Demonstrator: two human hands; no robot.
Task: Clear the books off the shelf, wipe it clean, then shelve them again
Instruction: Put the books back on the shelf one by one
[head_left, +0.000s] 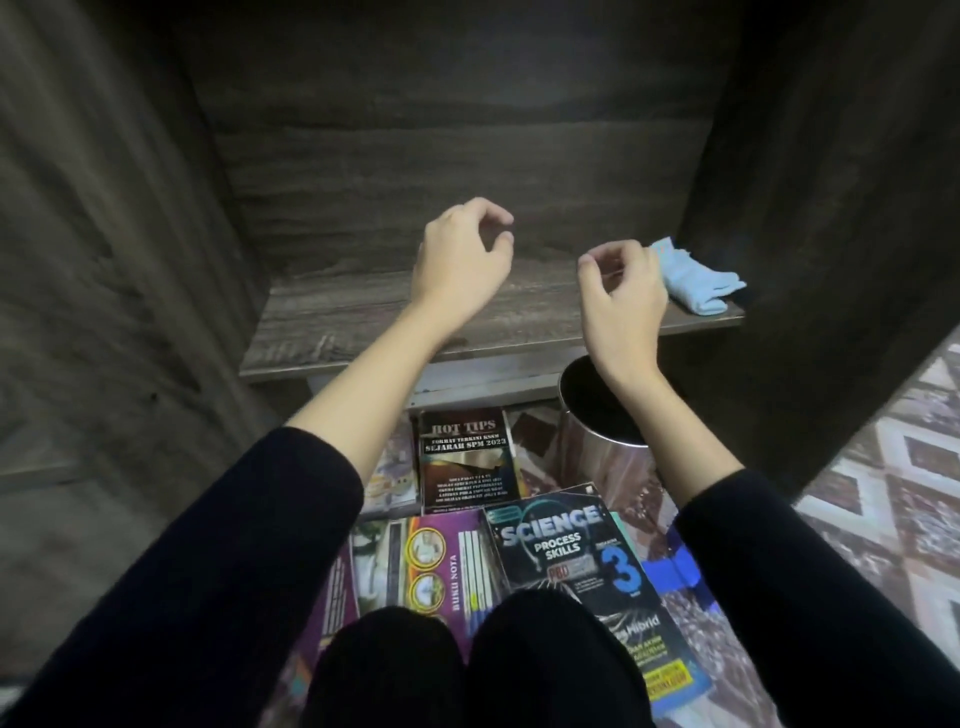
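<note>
The dark wood shelf (363, 317) holds no books. A light blue cloth (691, 283) lies bunched at its right end. My left hand (462, 260) hovers above the middle of the shelf, fingers loosely curled and holding nothing. My right hand (623, 296) hangs just left of the cloth, fingers loosely curled, also holding nothing. Several books lie on the floor below the shelf: a black "Hot Tips" book (467, 457), a "Science Process Skills" book (576, 556) and a purple "Buku Nota" book (447, 566).
A shiny metal bin (597, 447) stands on the floor under my right wrist. Cabinet side walls (104, 234) close in left and right. A patterned carpet (883, 493) covers the floor at right. My knees (467, 660) are at the bottom.
</note>
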